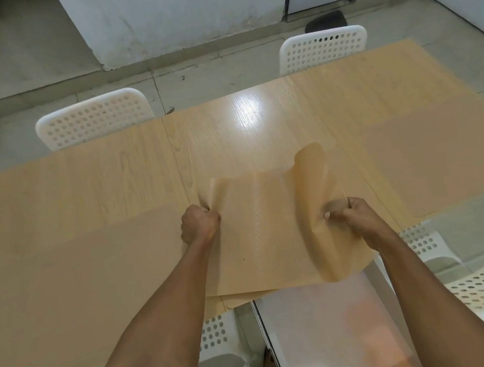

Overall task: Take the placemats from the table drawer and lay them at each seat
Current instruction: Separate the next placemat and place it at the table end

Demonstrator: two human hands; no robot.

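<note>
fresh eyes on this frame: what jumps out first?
Two bare forearms reach in from the bottom, and the left hand and right hand each grip a side of a floppy tan placemat bunched and curling above the table's near edge. Next comes the bright glare on the wooden table just beyond it. White perforated chairs stand along the far side.

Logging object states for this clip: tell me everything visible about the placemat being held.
The placemat is a thin, floppy tan sheet with a faint dotted stripe. The left hand and right hand grip its side edges. It sags over the table near edge, wrinkled, its far right corner curled up. More sheet edges peek out beneath it.
</note>
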